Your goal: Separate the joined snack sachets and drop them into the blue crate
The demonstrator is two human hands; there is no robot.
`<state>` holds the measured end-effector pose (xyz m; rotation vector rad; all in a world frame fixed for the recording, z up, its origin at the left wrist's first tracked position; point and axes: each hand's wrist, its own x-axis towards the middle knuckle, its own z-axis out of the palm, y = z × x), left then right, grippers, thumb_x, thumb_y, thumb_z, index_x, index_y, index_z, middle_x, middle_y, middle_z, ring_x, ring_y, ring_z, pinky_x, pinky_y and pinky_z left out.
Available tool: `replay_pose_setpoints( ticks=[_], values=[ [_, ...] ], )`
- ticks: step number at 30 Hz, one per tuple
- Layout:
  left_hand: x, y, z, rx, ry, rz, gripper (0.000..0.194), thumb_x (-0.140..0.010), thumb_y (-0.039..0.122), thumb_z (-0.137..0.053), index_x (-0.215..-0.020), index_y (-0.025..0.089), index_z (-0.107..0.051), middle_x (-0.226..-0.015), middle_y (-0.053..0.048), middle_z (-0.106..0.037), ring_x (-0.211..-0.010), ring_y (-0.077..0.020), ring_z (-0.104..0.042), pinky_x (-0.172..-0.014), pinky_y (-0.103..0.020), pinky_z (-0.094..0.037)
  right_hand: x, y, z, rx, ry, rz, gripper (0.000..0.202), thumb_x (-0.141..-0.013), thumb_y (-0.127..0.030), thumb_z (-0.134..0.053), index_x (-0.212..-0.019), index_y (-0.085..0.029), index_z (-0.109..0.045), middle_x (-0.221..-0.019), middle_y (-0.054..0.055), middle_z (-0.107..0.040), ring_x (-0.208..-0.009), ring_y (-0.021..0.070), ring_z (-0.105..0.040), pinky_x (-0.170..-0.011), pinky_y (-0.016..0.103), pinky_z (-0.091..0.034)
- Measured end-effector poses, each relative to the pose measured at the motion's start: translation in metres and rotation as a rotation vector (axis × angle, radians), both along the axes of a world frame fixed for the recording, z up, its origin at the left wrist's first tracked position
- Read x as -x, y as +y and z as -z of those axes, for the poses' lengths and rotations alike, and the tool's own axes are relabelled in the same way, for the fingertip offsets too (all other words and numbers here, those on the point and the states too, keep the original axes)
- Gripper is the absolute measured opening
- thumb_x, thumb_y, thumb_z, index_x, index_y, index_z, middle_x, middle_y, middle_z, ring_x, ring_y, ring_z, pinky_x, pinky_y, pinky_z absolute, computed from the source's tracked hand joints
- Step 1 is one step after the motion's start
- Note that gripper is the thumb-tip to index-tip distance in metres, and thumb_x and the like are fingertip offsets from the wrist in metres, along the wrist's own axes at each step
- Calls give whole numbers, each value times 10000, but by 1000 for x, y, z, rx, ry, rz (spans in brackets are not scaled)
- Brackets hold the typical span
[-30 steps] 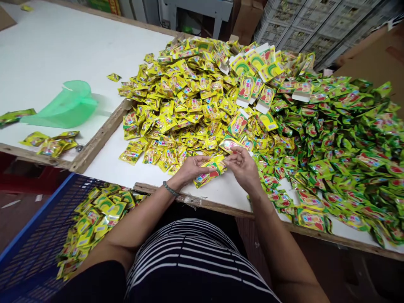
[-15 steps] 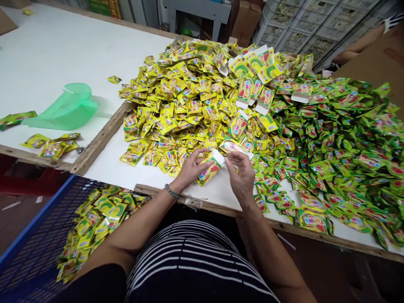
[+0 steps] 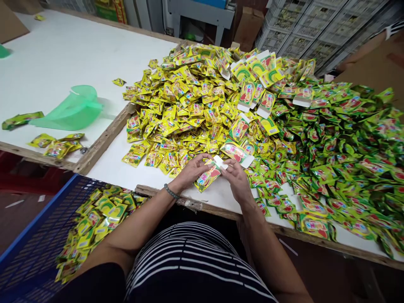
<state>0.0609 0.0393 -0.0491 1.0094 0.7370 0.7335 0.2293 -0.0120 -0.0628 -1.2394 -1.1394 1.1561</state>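
My left hand (image 3: pixel 194 171) is closed on a small printed carton (image 3: pixel 208 176), yellow and green with a red fruit picture. The carton is tilted, with a white end flap (image 3: pixel 220 162) at its upper right. The fingers of my right hand (image 3: pixel 236 179) pinch at that flap end. Just beyond my hands, another printed carton (image 3: pixel 234 150) with a white flap lies against the heap of yellow sachets (image 3: pixel 186 105). To the right spreads a heap of green sachets (image 3: pixel 334 143). More flat cartons (image 3: pixel 252 86) rest on top between the two heaps.
A green translucent scoop (image 3: pixel 71 110) lies on the white table (image 3: pixel 78 46) at left, beside a few loose sachets (image 3: pixel 57 147). Wooden strips (image 3: pixel 104 139) edge and divide the tabletop. Below left stands a blue crate (image 3: pixel 34 248) holding many packs. Stacked crates (image 3: pixel 290 25) stand behind.
My right hand has moved left and its fingers have come onto the white flap of the carton. The view has shifted slightly.
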Motion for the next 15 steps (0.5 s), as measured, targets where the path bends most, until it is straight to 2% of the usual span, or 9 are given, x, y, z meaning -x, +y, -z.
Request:
replay_pose_setpoints(
  ticks=[2,3,6,9,12,15],
  values=[
    [0,0,-1,-19,14,-28,463,-706,416,-762,-1038,195,-526,-579,69,-539,-445,-58,-434,-464,-184,-264,0,0,-9,-23,-88,62,409,-804,-472,-661,-1141,-241,-630,-973,43,-732,-889,214,-672,-829,379,-534],
    [0,0,-2,-21,22,-54,479,-696,403,-769,-1043,197,-510,-555,81,-520,-436,-57,-423,-462,-183,-255,1,0,-12,-38,-160,70,404,-812,-460,-655,-1146,-231,-648,-1025,58,-732,-936,224,-670,-871,394,-523],
    [0,-1,-3,-24,64,-128,499,-654,361,-798,-1004,190,-487,-486,118,-453,-405,-43,-362,-458,-178,-229,3,0,-16,-64,-259,49,278,-831,-426,-642,-985,-214,-736,-1030,63,-742,-973,230,-667,-933,409,-496],
    [0,-1,-3,-57,96,-142,483,-632,348,-805,-972,172,-510,-451,138,-398,-391,-28,-292,-452,-177,-199,6,2,-11,-14,-107,57,219,-783,-413,-702,-870,-217,-747,-900,42,-752,-853,207,-682,-855,388,-533],
    [0,0,-2,-75,101,-140,479,-628,339,-800,-984,159,-534,-465,131,-416,-402,-28,-303,-456,-178,-209,7,6,-4,64,26,80,255,-684,-382,-796,-873,-219,-743,-861,30,-750,-769,185,-679,-780,360,-552],
    [0,-1,-2,-66,124,-99,492,-618,332,-809,-1002,154,-559,-495,109,-465,-419,-32,-337,-464,-180,-229,4,7,-2,111,92,84,254,-668,-378,-807,-862,-222,-757,-856,31,-757,-763,180,-680,-786,359,-545]
  ],
)
